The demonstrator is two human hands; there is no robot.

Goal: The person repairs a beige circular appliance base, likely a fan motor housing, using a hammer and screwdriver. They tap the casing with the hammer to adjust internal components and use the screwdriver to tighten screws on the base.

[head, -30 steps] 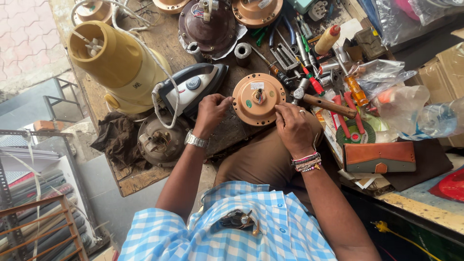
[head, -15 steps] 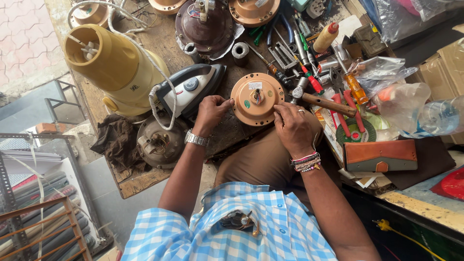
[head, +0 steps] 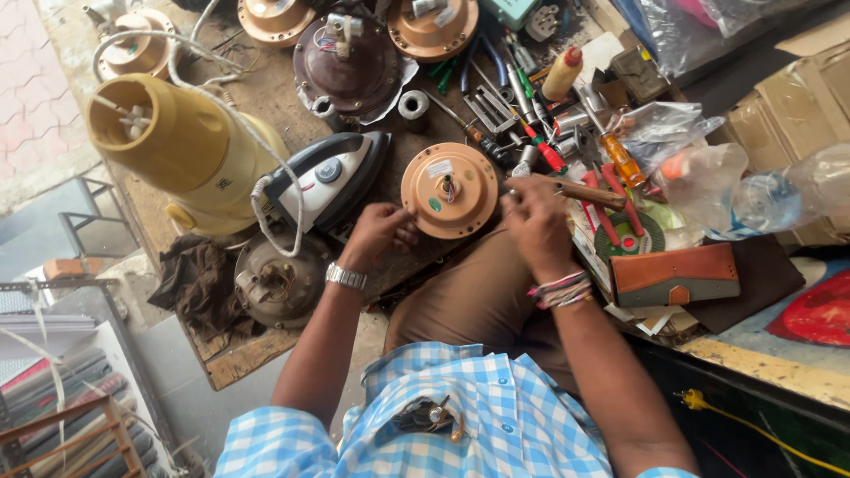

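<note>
Left hand (head: 381, 232) pinches the rim of the round orange motor base (head: 449, 189) at the workbench's (head: 232, 363) near edge; right hand (head: 531, 211) closes on its opposite rim. Step judged: steadying the unit; next calls for a firm two-sided hold. White label patch on its face; orange-grey pouch (head: 675, 273) right; yellow mixer body (head: 177, 146) left.

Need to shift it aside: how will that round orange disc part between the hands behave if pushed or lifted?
The orange disc part looks rigid, so it probably slides rather than flexes. Lying flat, it seems unlikely to roll or tip. The left hand and right hand grip its edges, so lifting one-handed might tilt it.
</note>
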